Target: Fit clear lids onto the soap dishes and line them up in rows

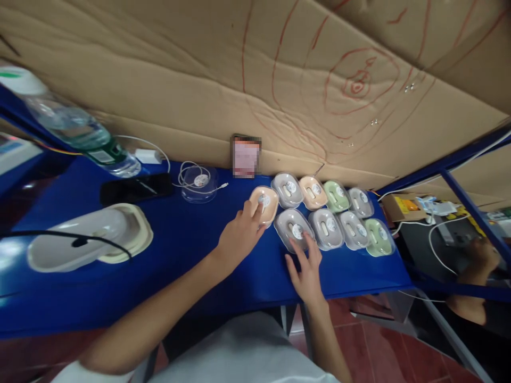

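Two rows of clear-lidded cases lie on the blue table, in grey, peach and green. My left hand [240, 232] is on the near left edge of a peach case [268, 198] at the left end, a finger by its round sticker and the thumb along its side. At the left of the near row, my right hand [306, 264] rests its fingertips on the near edge of a grey case [286, 226], fingers spread. Right of it sits another grey case [326, 240]. Behind are a grey case [282, 198] and a second peach case [308, 200].
To the left are a white oval container [59, 250], a black phone [114, 192], a water bottle [75, 127] and a coiled white cable [183, 178]. Cardboard [179, 64] stands behind the blue table [175, 276]. Another person's hand [484, 254] shows beyond the frame at right.
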### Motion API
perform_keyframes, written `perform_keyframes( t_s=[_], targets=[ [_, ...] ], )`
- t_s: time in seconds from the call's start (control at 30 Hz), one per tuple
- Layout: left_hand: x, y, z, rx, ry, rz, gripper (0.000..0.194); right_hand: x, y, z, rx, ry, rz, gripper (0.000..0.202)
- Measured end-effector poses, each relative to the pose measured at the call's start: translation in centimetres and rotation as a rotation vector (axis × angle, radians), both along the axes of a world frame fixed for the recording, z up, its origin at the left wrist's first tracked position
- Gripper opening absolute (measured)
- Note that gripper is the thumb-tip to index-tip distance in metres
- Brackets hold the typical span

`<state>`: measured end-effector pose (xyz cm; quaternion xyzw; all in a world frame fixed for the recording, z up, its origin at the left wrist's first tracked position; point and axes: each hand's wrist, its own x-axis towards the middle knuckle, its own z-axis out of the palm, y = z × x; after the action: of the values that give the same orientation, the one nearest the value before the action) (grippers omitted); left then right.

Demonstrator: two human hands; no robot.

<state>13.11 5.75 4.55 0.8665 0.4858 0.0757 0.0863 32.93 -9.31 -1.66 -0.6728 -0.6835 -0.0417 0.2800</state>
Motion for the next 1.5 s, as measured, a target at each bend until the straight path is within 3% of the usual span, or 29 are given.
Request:
perform_keyframes(
  t_s=[0.13, 0.4, 0.73, 1.07, 1.17, 1.27, 1.4, 1.5],
  targets=[
    [1.1, 0.5, -0.6, 0.017, 0.008, 0.046, 0.062, -0.7, -0.3, -0.2, 0.038, -0.047, 0.039, 0.05],
    [1.8, 2.4, -1.2, 0.065, 0.011, 0.074, 0.061, -1.4, -0.4, 0.3, 0.041, -0.1, 0.243, 0.049],
    [2.5, 3.3, -1.3, 0.049, -0.015, 0.067, 0.06, -0.9, -0.5, 0.0, 0.105, 0.011, 0.109, 0.033],
    [2.9, 3.3, -1.7, 0.023, -0.07, 0.056, 0.066, -0.6, -0.7, -0.2, 0.094, 0.006, 0.107, 0.029],
    [0.5, 1.8, -2.4, 0.011, -0.135, 0.04, 0.068, -0.3, -0.7, -0.4, 0.1, 0.001, 0.115, 0.028],
    [-5.0, -0.1, -3.2, 0.124, -0.251, 0.11, 0.062, 0.1, -0.8, -0.6, 0.124, 0.014, 0.123, 0.027],
    [-13.8, -3.0, -3.5, 0.314, -0.31, 0.442, 0.067, 0.2, -1.0, -0.5, 0.167, 0.04, 0.166, 0.023],
    [-17.9, -4.8, -3.2, 0.327, -0.238, 0.733, 0.073, -1.1, -1.1, 0.5, 0.187, 0.093, 0.218, 0.023]
  ],
)
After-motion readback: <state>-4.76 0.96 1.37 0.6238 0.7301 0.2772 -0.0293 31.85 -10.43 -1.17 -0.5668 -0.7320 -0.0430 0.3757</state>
